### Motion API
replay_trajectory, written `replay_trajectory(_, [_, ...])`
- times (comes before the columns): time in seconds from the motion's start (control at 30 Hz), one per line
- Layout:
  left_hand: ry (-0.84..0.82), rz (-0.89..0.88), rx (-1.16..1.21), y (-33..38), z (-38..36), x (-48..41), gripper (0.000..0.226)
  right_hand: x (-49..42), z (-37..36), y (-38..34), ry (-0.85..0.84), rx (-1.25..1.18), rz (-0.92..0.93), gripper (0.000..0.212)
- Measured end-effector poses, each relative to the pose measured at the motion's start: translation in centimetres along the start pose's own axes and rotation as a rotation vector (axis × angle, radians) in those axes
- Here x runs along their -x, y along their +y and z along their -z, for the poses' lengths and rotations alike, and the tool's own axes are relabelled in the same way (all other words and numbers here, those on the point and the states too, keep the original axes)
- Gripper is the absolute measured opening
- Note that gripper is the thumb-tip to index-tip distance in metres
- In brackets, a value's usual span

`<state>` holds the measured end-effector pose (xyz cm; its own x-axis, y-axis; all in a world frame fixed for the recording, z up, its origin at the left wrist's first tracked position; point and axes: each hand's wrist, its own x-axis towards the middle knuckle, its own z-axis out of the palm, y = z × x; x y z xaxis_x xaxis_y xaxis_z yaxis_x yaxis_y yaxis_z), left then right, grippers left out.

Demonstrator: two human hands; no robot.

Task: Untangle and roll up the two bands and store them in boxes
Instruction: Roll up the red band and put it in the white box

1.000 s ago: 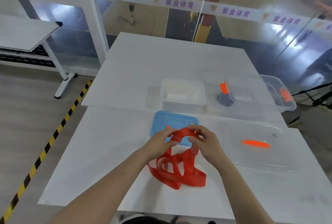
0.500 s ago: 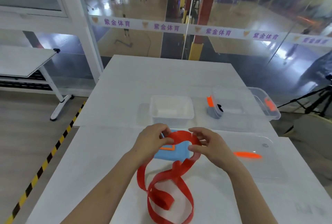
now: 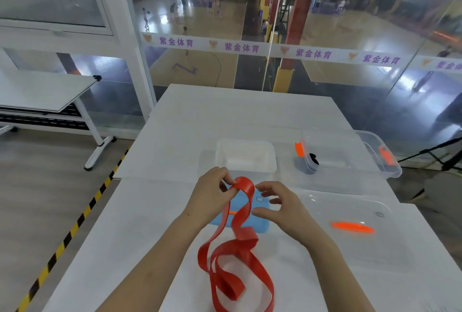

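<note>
Left grip [image 3: 212, 195] pinching top fold of red band [image 3: 245, 235] between thumb and forefinger. Probably best: keep pinch firm, smooth out twist, begin tight flat roll from this fold. Glossy flat strip, dangling below left grip, loose twisted loops on surface [image 3: 125, 249] nearer body. Right grip [image 3: 282, 209] just right of band, fingers spread, holding nothing. White box [image 3: 246, 154] beyond both.

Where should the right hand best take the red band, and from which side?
Take the red band on the flat strand just below the fold the left hand pinches. The right hand probably comes best from the right, pinching across the flat faces; lower down it loops and twists.
</note>
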<state>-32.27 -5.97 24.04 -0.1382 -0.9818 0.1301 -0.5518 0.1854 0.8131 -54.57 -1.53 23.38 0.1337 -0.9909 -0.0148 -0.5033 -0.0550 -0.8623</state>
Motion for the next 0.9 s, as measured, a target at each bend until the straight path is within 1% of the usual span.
replay_trajectory(0.03, [0.007, 0.023, 0.067, 0.0, 0.0, 0.0, 0.019, 0.0, -0.5, -0.1, 0.002, -0.019, -0.009, 0.049])
replay_trajectory(0.1, [-0.015, 0.07, 0.199, 0.3, 0.0, 0.1, 0.017, 0.0, -1.6, -0.3, 0.028, -0.058, -0.013, 0.045])
replay_trajectory(0.27, [-0.117, 0.108, 0.372, 1.3, 0.7, 0.4, 0.017, 0.0, -3.2, -1.0, 0.178, -0.152, 0.021, 0.029])
replay_trajectory(0.33, [-0.145, 0.12, 0.425, 1.6, 1.5, 0.4, 0.025, 0.0, -3.2, -1.2, 0.199, -0.165, 0.047, 0.028])
replay_trajectory(0.4, [-0.161, 0.131, 0.483, 1.9, 2.2, 0.4, 0.041, 0.0, -3.2, -1.2, 0.224, -0.189, 0.07, 0.031])
replay_trajectory(0.43, [-0.163, 0.137, 0.516, 2.1, 2.4, 0.3, 0.046, 0.0, -3.2, -1.2, 0.23, -0.221, 0.076, 0.034])
replay_trajectory(0.5, [-0.163, 0.15, 0.588, 2.4, 2.7, 0.4, 0.047, -0.1, -3.4, -1.4, 0.222, -0.31, 0.082, 0.038])
replay_trajectory(0.6, [-0.147, 0.162, 0.74, 3.0, 2.6, 0.6, 0.042, -0.1, -3.9, -2.0, 0.226, -0.408, 0.105, 0.046])
replay_trajectory(0.7, [-0.112, 0.189, 0.949, 3.6, 2.5, 0.8, 0.035, -0.3, -4.4, -2.6, 0.23, -0.493, 0.098, 0.052])
replay_trajectory(0.77, [-0.082, 0.209, 1.033, 4.0, 2.5, 0.6, 0.033, -0.5, -4.5, -2.9, 0.243, -0.571, 0.083, 0.049])
replay_trajectory(0.87, [-0.052, 0.214, 1.092, 4.3, 3.0, 0.4, 0.045, -0.9, -4.3, -3.4, 0.272, -0.584, 0.082, 0.04])
replay_trajectory(0.9, [-0.043, 0.21, 1.086, 4.4, 3.1, 0.4, 0.046, -1.1, -4.2, -3.6, 0.264, -0.572, 0.083, 0.039])
